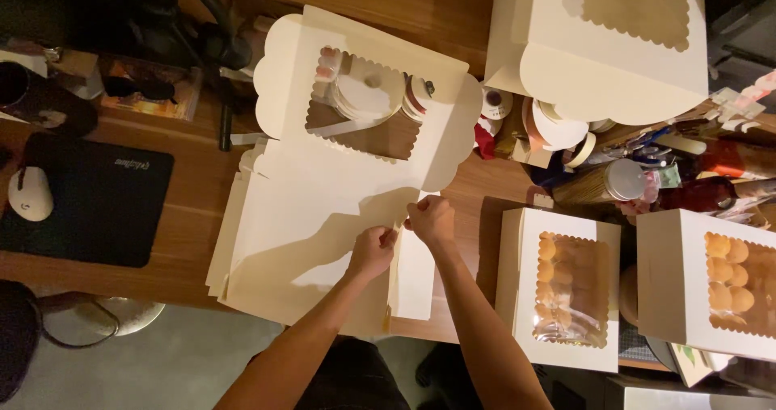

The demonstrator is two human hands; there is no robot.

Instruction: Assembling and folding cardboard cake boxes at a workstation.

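A flat, unfolded cream cardboard box [323, 208] with a scalloped window lies on the wooden table [198, 240]. My left hand [373, 251] and my right hand [431, 220] meet at its right edge, both pinching a side flap [412, 277] that is bent upward. Under the sheet lies a stack of more flat box blanks [230, 240], their edges showing on the left.
Two assembled window boxes with round pastries inside stand at right [558, 285] [711, 281]; a larger closed box [614, 38] sits above. Ribbon rolls [368, 91], tape, jars and a bottle crowd the middle back. A black mouse pad [89, 204] with a white mouse [30, 193] lies left.
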